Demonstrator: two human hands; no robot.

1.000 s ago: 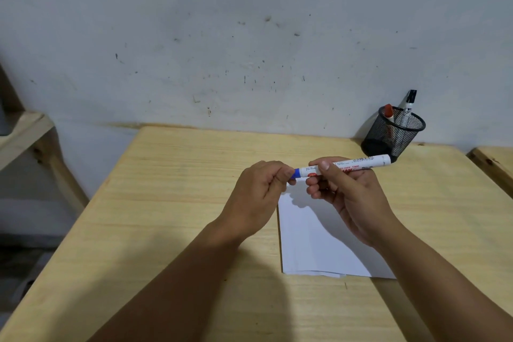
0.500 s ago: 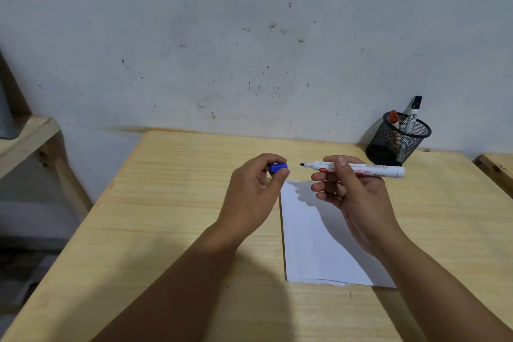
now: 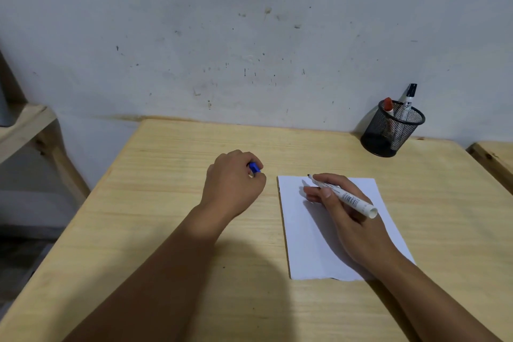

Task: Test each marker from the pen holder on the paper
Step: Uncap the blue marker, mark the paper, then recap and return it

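your right hand (image 3: 347,208) grips the uncapped marker (image 3: 344,197), tip at the unmarked paper (image 3: 305,244); your left hand (image 3: 233,183) clutches its blue cap (image 3: 254,167). two markers wait in the mesh pen holder (image 3: 392,130).

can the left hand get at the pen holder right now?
Probably not without freeing up: the left hand grips the blue cap, and the pen holder stands at the far right corner, beyond the right hand and marker.
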